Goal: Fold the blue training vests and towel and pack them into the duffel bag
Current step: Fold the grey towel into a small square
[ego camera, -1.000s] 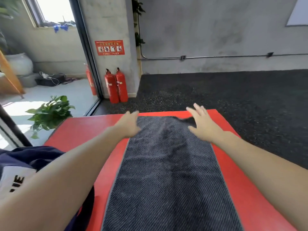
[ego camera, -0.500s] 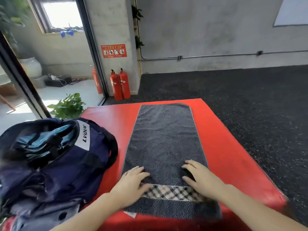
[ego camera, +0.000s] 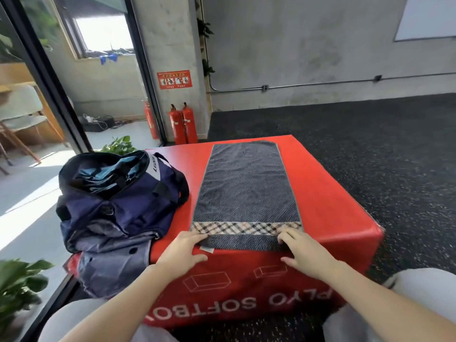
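A dark grey towel (ego camera: pixel 246 188) with a plaid band near its front end lies flat along the top of the red soft box (ego camera: pixel 328 193). My left hand (ego camera: pixel 183 250) rests at the towel's near left corner, fingers on the fabric edge. At the near right corner my right hand (ego camera: pixel 304 253) lies with fingers spread on the towel. A navy duffel bag (ego camera: pixel 116 206) sits open on the box's left side, with blue fabric (ego camera: pixel 98 177) showing inside it.
Two red fire extinguishers (ego camera: pixel 183 124) stand by the concrete pillar behind the box. A potted plant (ego camera: pixel 19 287) is at the lower left and another (ego camera: pixel 118 145) behind the bag. Dark speckled rubber floor (ego camera: pixel 370 144) spreads to the right. My knees flank the box.
Both hands slid from the towel's far end back along it to the near end, now resting at its front corners. The view pulled back, showing the box front.
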The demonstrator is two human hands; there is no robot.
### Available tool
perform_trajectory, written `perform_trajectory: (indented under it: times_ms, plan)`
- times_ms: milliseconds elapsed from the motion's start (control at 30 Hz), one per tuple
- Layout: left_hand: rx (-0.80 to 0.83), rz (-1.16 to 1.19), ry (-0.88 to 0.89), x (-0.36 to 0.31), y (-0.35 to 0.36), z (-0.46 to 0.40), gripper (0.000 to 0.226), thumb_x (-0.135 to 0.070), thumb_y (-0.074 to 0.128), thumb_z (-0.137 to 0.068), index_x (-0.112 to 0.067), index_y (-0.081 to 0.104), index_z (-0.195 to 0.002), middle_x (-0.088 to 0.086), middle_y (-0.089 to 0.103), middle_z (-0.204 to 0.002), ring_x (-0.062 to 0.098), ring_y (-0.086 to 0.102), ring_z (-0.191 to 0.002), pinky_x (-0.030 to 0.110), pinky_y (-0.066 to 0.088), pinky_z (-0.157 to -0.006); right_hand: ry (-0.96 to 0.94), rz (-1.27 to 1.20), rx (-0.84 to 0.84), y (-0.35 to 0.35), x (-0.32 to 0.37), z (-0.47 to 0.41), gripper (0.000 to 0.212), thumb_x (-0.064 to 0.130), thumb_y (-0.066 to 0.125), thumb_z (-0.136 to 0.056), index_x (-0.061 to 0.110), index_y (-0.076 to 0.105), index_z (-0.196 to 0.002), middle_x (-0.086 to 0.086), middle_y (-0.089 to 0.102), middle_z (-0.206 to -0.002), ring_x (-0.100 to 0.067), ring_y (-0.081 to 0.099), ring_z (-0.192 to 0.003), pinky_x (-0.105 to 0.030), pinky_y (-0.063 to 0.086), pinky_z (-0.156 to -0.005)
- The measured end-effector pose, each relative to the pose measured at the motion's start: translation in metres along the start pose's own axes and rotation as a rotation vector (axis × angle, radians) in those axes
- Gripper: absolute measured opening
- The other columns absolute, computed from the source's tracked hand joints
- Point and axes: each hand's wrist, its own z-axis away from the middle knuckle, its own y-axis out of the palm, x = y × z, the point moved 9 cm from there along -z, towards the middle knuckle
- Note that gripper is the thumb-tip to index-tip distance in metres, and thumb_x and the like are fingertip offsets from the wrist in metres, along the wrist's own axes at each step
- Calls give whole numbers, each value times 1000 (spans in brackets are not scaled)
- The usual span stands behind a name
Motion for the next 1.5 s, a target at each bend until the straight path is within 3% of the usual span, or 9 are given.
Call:
perform_trajectory:
  times_ms: [67,200,367,600,833,1000,1167,1333,1500]
  plan:
    - [-49,-8,-21,0,-3,4,67,-44,81,-78,-20,61,-137,0,61,-134,18,49,-129,20,31,-109,43,-27,-41,-4,-6,2,23,26,66,-90,21,52,-108,5,48,-143,-19,49,-131,-32,43,-102]
    - [-97,-78,-37,-1,-6,8,59,-50,77,-79,-24,65,-131,-3,66,-126,18,55,-123,31,42,-105,109,-104,-98,-14,-18,6,6,25,58,-96,22,56,-101,8,60,-113,-16,58,-110,-27,45,-86]
    - [-185,-199,17,-9,-11,7,50,-63,66,-83,-29,69,-120,-7,67,-114,18,59,-111,37,43,-93,182,-333,-147,-33,-28,14,3,25,57,-100,27,56,-101,13,65,-100,-11,63,-94,-33,48,-84]
    - [-242,-156,18,-29,-19,20,13,-29,55,-97,-27,66,-103,-6,66,-101,24,61,-101,39,43,-86,256,-340,-141,-60,-37,37,6,33,58,-100,36,55,-96,7,67,-85,-14,63,-79,-40,51,-79]
    - [-345,193,10,-53,-83,45,6,-11,61,-92,-16,63,-91,3,72,-85,29,67,-86,38,51,-75,295,-355,-302,-123,-37,71,14,22,62,-99,35,59,-92,9,69,-85,-14,64,-81,-37,50,-78]
    - [-600,281,51,-95,-165,67,12,-9,51,-99,-8,63,-104,3,66,-92,21,55,-83,30,35,-73,249,-335,-487,-186,-28,88,11,21,67,-96,29,61,-91,6,68,-84,-16,63,-81,-29,42,-74]
    - [-720,291,117,-114,-201,62,11,-12,48,-102,-11,59,-105,0,61,-90,20,52,-83,31,34,-74,252,-329,-573,-224,-35,80,7,21,66,-97,15,68,-96,4,68,-83,-15,62,-80,-23,35,-70]
    - [-764,324,123,-105,-210,23,13,-13,47,-103,-13,59,-103,3,65,-93,24,57,-85,36,41,-75,262,-350,-579,-241,-56,40,9,25,65,-98,17,67,-96,5,67,-84,-11,61,-79,-22,35,-69]
    - [-710,263,86,-83,-210,-62,13,-11,45,-103,-13,58,-102,0,61,-96,21,54,-85,33,37,-75,277,-331,-517,-239,-93,-35,10,24,64,-98,15,68,-97,3,67,-90,-14,60,-85,-26,36,-73]
